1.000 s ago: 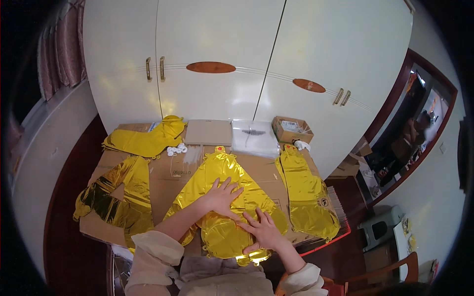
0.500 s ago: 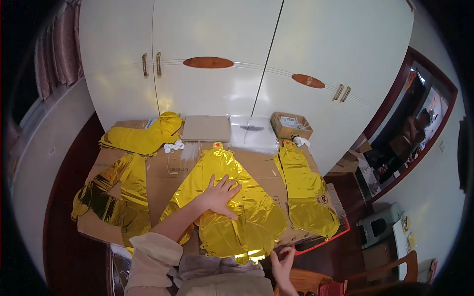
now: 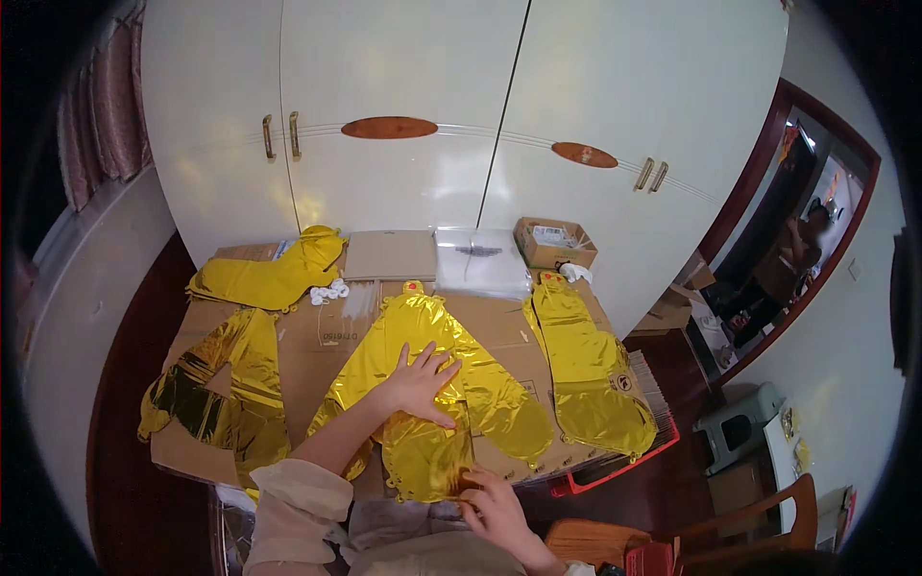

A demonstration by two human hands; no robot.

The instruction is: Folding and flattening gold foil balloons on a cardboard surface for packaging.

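Gold foil (image 3: 477, 392): left fingers (image 3: 424, 357) spread flat, right fingers (image 3: 488, 484) curled at edge.

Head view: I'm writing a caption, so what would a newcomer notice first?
Probably the shiny gold foil sheet mid-cardboard, with the left hand spread on it and the right hand at its near edge. More gold foil pieces lie to both sides. Behind stands a big white cabinet.

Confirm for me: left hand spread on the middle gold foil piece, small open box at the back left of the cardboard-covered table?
Not quite: the head view shows the small open box at the back right of the cardboard-covered table. The left hand is spread on the middle gold foil piece.
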